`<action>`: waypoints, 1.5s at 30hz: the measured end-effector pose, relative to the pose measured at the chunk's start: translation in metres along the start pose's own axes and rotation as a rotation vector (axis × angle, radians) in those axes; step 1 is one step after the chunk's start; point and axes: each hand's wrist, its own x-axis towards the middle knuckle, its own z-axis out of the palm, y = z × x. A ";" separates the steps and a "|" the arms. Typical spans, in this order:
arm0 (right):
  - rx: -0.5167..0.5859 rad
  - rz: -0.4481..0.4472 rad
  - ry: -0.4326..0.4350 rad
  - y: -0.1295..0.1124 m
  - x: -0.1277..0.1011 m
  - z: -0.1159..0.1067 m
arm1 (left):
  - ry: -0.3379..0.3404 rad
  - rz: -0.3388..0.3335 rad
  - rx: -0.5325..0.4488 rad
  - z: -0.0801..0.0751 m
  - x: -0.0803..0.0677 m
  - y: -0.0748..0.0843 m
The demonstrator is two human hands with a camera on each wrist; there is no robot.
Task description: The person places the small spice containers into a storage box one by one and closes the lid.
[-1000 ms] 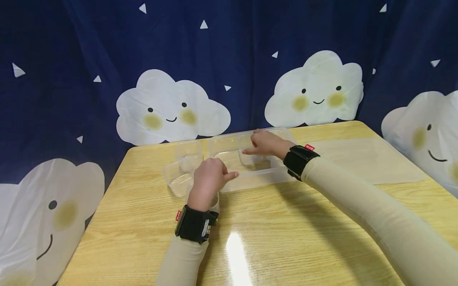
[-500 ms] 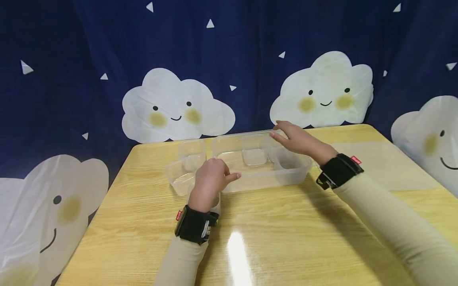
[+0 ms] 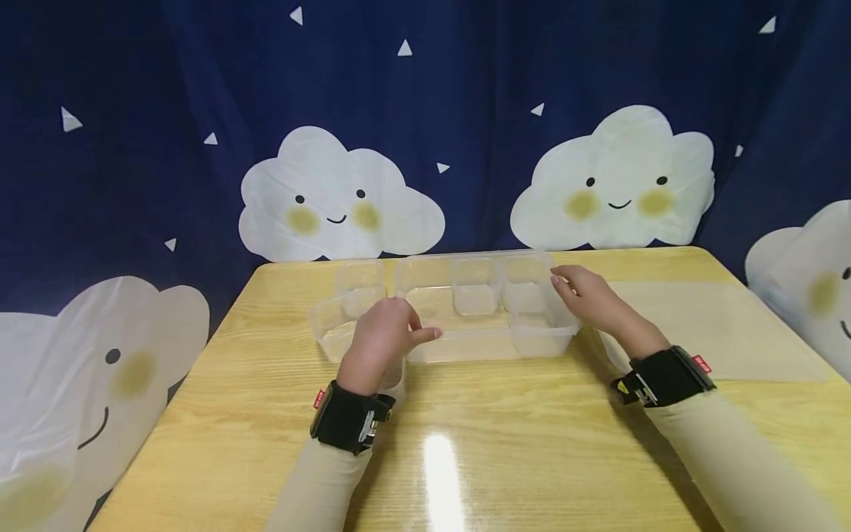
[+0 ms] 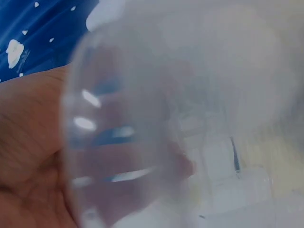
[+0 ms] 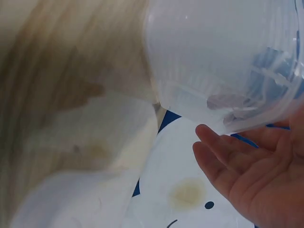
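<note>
Tubs of small, clear, square-cornered plastic (image 3: 476, 297) stand in the long, clear rectangular plastic tray (image 3: 459, 349), middle to right, on my pale wood-grain counter (image 3: 505, 443). My right hand (image 3: 595, 301) is open, fingertips by the tray's right end. My left hand (image 3: 382, 332) is near the left end; whether it grips anything I can't tell. I'd steady the tray gently: thin plastic probably flexes when squeezed.
</note>
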 end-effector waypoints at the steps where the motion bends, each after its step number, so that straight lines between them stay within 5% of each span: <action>1: 0.005 -0.001 0.019 0.001 -0.003 0.002 | -0.004 0.004 0.000 0.000 0.000 0.000; 6: 0.002 0.022 0.107 0.006 -0.015 0.009 | -0.039 0.032 -0.010 0.001 0.000 0.003; 15: 0.065 0.117 0.118 0.011 -0.026 0.007 | -0.178 0.076 -0.078 -0.012 -0.004 0.005; 19: 0.062 0.132 0.115 0.011 -0.026 0.007 | -0.183 0.023 -0.105 -0.030 -0.014 0.000; 27: 0.061 0.159 0.103 0.006 -0.019 0.005 | -0.262 -0.170 0.043 -0.056 -0.036 -0.002; 38: 0.081 0.167 0.076 0.003 -0.006 0.014 | -0.314 -0.280 0.115 -0.044 -0.039 -0.001; 45: 0.108 0.173 0.044 0.003 -0.002 0.019 | -0.341 -0.335 0.061 -0.041 -0.041 -0.002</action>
